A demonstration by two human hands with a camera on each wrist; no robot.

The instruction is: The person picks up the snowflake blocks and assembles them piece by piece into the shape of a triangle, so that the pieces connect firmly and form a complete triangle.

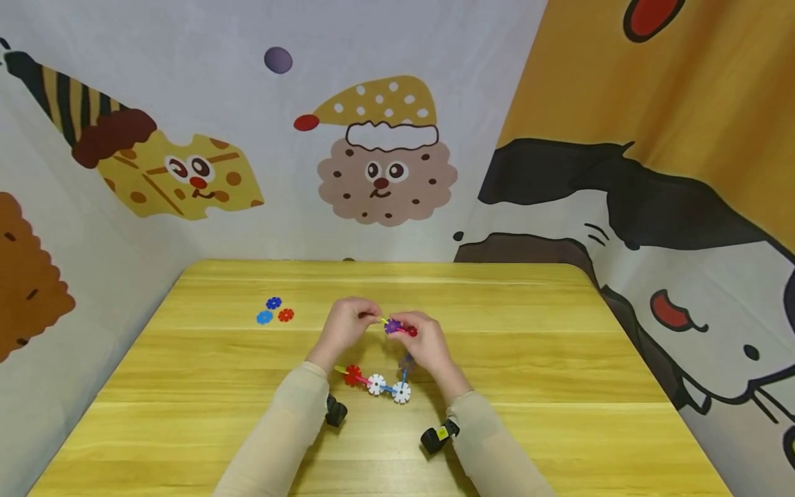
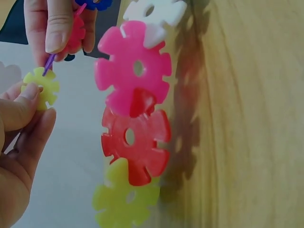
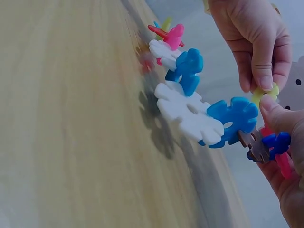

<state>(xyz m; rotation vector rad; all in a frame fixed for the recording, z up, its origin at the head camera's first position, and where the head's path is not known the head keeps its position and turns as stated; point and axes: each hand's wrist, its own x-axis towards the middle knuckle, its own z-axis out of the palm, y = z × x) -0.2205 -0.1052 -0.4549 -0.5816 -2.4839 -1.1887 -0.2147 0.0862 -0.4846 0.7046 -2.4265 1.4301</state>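
Observation:
My left hand (image 1: 348,324) pinches a yellow notched snowflake disc (image 2: 46,97) between thumb and fingers. Beside it, my right hand (image 1: 428,345) grips the upper end of a chain of interlocking discs, around a pinkish-red disc (image 2: 76,35). A purple disc (image 1: 393,326) stands between the hands, touching the yellow one; how firmly they are joined I cannot tell. From the right hand the chain runs through blue (image 3: 233,121) and white (image 3: 187,111) discs, then pink (image 2: 133,69) and red (image 2: 135,142), to a yellow end disc (image 2: 126,202). Fingers hide part of it.
Three loose discs, dark blue (image 1: 273,303), light blue (image 1: 264,317) and red (image 1: 286,315), lie on the wooden table (image 1: 528,359) to the left. A cartoon-printed cloth (image 1: 248,103) hangs behind the table. Black wrist cameras (image 1: 336,412) sit under both forearms.

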